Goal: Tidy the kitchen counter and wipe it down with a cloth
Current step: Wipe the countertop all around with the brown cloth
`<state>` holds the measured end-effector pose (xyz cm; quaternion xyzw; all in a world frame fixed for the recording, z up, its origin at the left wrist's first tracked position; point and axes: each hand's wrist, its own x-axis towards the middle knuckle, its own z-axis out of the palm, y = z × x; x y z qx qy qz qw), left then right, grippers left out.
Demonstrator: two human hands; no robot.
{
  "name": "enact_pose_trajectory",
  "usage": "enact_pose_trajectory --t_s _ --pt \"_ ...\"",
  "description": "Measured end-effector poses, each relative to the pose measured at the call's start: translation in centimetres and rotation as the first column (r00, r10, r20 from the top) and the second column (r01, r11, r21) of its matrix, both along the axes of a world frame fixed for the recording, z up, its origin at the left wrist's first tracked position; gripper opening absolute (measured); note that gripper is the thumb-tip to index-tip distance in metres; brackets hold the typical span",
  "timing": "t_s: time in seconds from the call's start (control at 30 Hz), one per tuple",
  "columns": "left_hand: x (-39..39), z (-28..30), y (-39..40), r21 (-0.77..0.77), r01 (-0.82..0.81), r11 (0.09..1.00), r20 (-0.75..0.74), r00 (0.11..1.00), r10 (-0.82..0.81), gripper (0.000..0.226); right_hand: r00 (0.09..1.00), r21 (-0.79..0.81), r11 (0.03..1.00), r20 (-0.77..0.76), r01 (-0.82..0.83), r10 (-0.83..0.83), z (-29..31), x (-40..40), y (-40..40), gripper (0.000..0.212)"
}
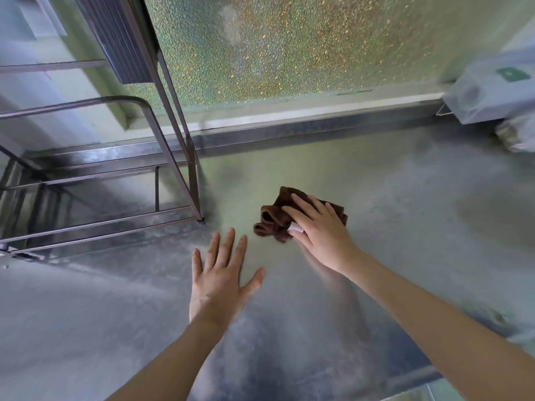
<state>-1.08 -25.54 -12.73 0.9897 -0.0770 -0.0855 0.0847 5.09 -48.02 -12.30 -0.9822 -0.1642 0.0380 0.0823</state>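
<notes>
Left hand (221,274) lies spread on the counter (405,227); right hand (317,227) presses flat on the brown cloth (275,221).

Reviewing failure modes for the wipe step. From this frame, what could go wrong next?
1. The brown cloth is bunched, not flat, under the right hand; strokes may leave streaks on the counter.
2. The metal rack stands just left of the cloth; a leftward stroke could snag its leg.
3. The plastic bags sit at the far right corner; wiping there could push them around or miss the surface underneath.
</notes>
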Motion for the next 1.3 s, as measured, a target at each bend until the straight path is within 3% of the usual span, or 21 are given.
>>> enact_pose_trajectory --t_s 0.07,0.17,0.23,0.43,0.57,0.63,0.77,1.0,1.17,1.23,1.3 --pt "0.0 0.2 0.0 -0.021 -0.004 1.000 -0.012 1.000 0.004 0.084 0.986 0.022 0.985 -0.009 0.169 -0.169 0.1 1.4 -1.0 0.046" --pt "-0.1 0.5 -0.1 -0.050 -0.007 0.999 -0.019 1.000 0.006 0.081 0.895 0.052 0.893 -0.033 0.447 -0.446 0.5 2.7 -1.2 0.048" --pt "-0.1 0.6 -0.1 -0.048 -0.003 0.999 -0.023 1.000 0.002 0.074 0.849 0.074 0.846 -0.047 0.528 -0.526 0.6 2.1 -0.2 0.048" --pt "-0.4 0.7 0.3 -0.092 0.055 0.994 0.009 0.998 -0.054 0.073 0.921 0.080 0.917 -0.044 0.390 -0.388 0.7 -6.9 3.0 0.048" --pt "-0.5 1.1 -0.4 -0.135 0.018 0.991 0.062 0.998 -0.009 0.071 0.959 0.038 0.962 -0.094 0.271 -0.267 0.9 -10.0 -0.5 0.048" --pt "-0.6 1.7 -1.9 -0.188 0.042 0.981 0.055 0.998 -0.032 0.072 0.915 0.024 0.918 -0.090 0.396 -0.393 0.9 -9.4 -3.7 0.046" --pt "-1.7 2.4 -6.7 -0.264 0.180 0.947 0.054 0.984 -0.172 0.071 0.682 0.011 0.687 -0.128 0.727 -0.720 1.9 -8.7 -6.5 0.050" --pt "-4.1 2.1 -11.8 -0.225 0.389 0.893 0.025 0.919 -0.394 0.062 0.675 -0.130 0.689 -0.138 0.713 -0.725 2.6 -16.5 -5.1 0.058" --pt "-3.7 2.1 -14.3 -0.164 0.475 0.865 -0.009 0.876 -0.483 0.074 0.491 -0.121 0.505 -0.130 0.855 -0.862 2.5 -18.0 -9.6 0.053" --pt "-3.8 1.6 -15.0 -0.133 0.505 0.853 -0.018 0.859 -0.511 0.075 0.528 -0.088 0.535 -0.093 0.840 -0.844 2.5 -17.8 -10.3 0.054" --pt "-4.1 0.9 -15.2 -0.088 0.526 0.846 -0.012 0.848 -0.529 0.074 0.652 -0.022 0.658 -0.115 0.753 -0.750 2.5 -18.1 -10.7 0.058"
